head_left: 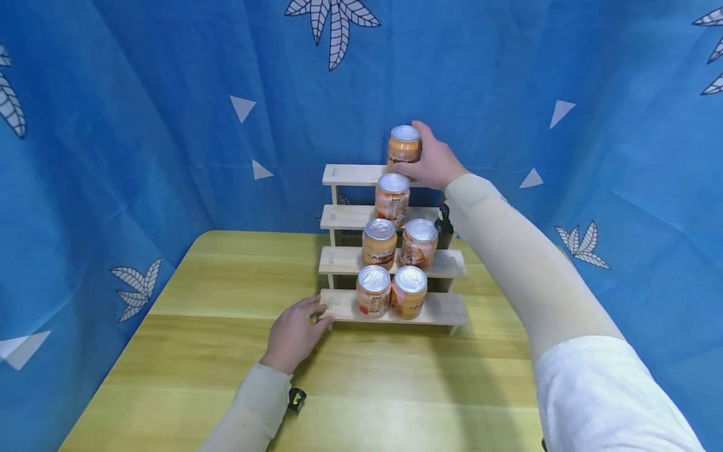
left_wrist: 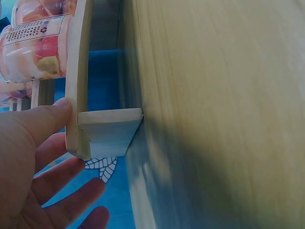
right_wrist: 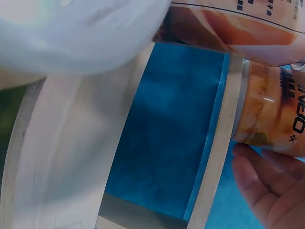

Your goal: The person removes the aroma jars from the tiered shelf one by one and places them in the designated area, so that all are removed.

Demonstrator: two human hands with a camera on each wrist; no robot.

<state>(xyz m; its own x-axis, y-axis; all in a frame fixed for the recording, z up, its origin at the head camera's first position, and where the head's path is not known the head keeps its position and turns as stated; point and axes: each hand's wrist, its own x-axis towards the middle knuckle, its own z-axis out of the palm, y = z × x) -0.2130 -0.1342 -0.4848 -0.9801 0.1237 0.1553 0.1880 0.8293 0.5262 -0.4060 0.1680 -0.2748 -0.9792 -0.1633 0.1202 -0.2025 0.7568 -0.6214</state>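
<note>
A wooden four-tier stepped display rack [head_left: 341, 302] bears several fruit cans with silver lids and orange labels. On the top tier stands one fruit can [head_left: 403, 148], gripped from the right by my right hand [head_left: 439, 164], thumb in front and fingers behind. The right wrist view shows that can [right_wrist: 269, 107] with fingertips against its side. My left hand [head_left: 292, 334] holds the left end of the lowest tier. In the left wrist view, its thumb [left_wrist: 57, 113] presses that board, index finger on the other side, the other fingers spread.
One can [head_left: 392, 202] stands on the second tier from the top. Two stand on the third, including a can [head_left: 379, 246] at left; two sit on the lowest, one a can [head_left: 409, 295] at right. Blue patterned cloth [head_left: 186, 113] hangs behind the wooden table [head_left: 226, 351].
</note>
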